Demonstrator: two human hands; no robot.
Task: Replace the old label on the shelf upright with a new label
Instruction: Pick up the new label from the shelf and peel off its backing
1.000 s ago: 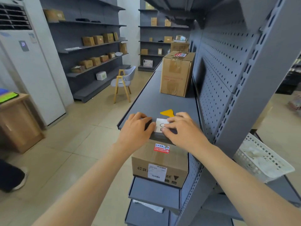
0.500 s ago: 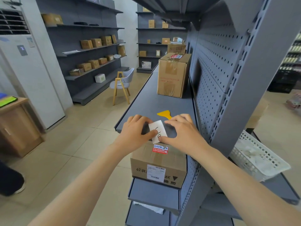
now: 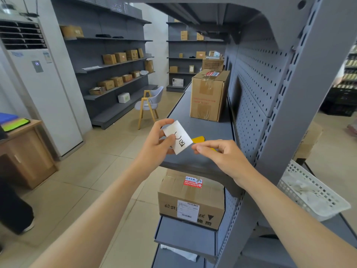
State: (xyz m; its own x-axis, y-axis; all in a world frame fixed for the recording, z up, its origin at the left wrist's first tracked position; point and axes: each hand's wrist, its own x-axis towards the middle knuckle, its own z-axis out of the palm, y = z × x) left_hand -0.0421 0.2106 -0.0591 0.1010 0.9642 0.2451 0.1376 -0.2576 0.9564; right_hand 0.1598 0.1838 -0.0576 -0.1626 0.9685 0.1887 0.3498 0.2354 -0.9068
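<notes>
at the shelf's end, a label held in mid-air

above the front edge of a grey metal shelf (image 3: pixel 202 130), a person holds a white label (image 3: pixel 178 139) between two bare hands — the card tilted, black handwritten marks facing the camera. the left hand (image 3: pixel 156 147) pinches the label's left side, thumb on the face and fingers curled behind it. the right hand (image 3: pixel 222 155) has thumb and forefinger pressed together at the label's lower right corner; whether they grip the paper itself or a backing layer cannot be told. the label touches nothing but the hands and hangs clear of the shelf board.

just behind the right hand, a yellow scraper (image 3: pixel 198 139) lies flat on the shelf, partly hidden by the fingers. farther back on the same board stands a tall taped cardboard box (image 3: pixel 208 97). on the lower shelf, directly beneath the hands, sits a smaller carton (image 3: pixel 190 200) with a red sticker and a barcode slip. the slotted shelf upright (image 3: pixel 301 105) rises on the right, beside the right forearm — a white plastic basket (image 3: pixel 313 192) rests beyond it.
</notes>
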